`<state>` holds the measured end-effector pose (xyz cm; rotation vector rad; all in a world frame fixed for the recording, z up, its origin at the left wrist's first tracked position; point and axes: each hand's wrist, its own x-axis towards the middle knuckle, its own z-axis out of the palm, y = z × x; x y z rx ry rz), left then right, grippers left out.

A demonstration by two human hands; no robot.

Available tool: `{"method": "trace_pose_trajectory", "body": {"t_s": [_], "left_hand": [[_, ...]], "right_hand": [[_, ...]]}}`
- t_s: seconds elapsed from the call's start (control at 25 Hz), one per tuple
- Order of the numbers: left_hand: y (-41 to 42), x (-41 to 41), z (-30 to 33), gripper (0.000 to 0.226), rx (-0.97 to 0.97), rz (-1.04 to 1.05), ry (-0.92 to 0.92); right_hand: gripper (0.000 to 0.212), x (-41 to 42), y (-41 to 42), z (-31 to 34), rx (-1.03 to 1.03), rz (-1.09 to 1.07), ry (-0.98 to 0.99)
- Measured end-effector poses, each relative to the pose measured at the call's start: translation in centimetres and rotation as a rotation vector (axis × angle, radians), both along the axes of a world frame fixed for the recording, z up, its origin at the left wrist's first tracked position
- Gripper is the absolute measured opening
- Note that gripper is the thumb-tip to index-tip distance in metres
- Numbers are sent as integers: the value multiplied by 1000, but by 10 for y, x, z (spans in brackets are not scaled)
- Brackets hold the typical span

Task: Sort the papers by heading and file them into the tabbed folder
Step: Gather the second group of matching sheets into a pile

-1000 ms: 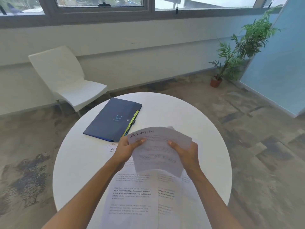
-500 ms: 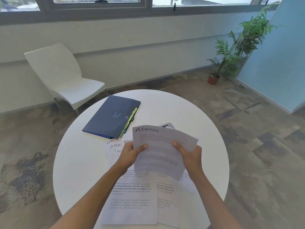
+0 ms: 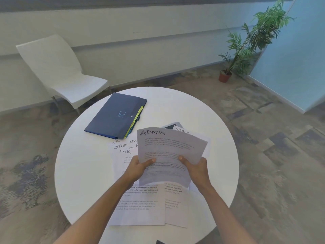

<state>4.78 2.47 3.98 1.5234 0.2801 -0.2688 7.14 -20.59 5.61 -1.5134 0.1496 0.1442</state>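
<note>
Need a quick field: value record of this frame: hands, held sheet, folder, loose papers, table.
left hand: grips the held sheet's left edge, thumb on top
right hand: grips the same sheet's right side, thumb on top
held sheet: headed ADMIN, lifted above the pile, slightly curled
folder: dark blue, closed, flat on the table's far left, coloured tabs showing at its right edge
loose papers: overlapping on the table under the hands; headings HR, SPORTS, ADMIN partly visible
table: round, white
filing: not yet started for this sheet

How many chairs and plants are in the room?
2 things: 1 white chair at the far left behind the round table, and 1 potted plant at the far right by the blue wall. More may be outside the view.
</note>
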Motion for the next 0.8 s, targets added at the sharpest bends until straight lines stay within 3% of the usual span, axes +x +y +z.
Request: {"method": "trace_pose_trajectory", "body": {"t_s": [0.28, 0.48, 0.68, 0.8], "left_hand": [[-4, -7, -5, 10, -50, 16, 35], [3, 4, -2, 9, -147, 159, 89], [10, 16, 11, 26, -337, 36, 246], [6, 11, 9, 26, -276, 19, 244]], "right_hand": [[15, -8, -1, -11, -19, 32, 51], [14, -9, -3, -19, -98, 86, 29], [11, -7, -9, -22, -116, 8, 39], [13, 0, -14, -23, -54, -74, 117]]}}
